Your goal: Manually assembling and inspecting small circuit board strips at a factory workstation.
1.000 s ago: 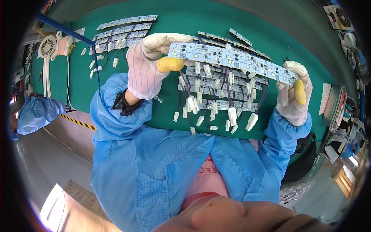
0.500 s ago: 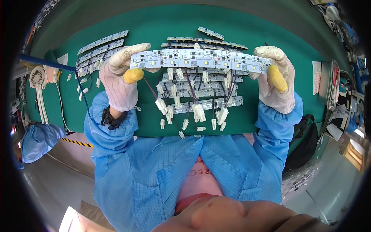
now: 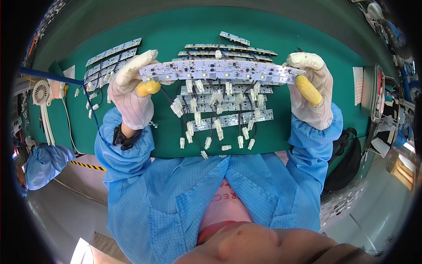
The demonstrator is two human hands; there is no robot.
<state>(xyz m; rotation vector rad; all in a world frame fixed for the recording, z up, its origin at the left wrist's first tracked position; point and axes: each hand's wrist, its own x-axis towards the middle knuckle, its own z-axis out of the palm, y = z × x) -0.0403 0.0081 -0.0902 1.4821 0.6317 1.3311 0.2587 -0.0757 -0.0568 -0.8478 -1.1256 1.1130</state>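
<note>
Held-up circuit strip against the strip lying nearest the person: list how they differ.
The held strip is gripped at its ends by the left hand and right hand; the nearest strip lies on the green table. The held strip runs roughly level; the nearest strip slants up rightward. Both are pale boards bearing small components.

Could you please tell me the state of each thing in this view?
Held circuit strip: raised, gripped at both ends.
Left hand: gloved, closed on its left end.
Right hand: gloved, closed on its right end.
Middle strips: lying in rows, partly hidden.
Left strips: laid side by side.
White connector beside left hand: dangling by its wires.
Fan: spinning or stopped, cannot tell.
</note>
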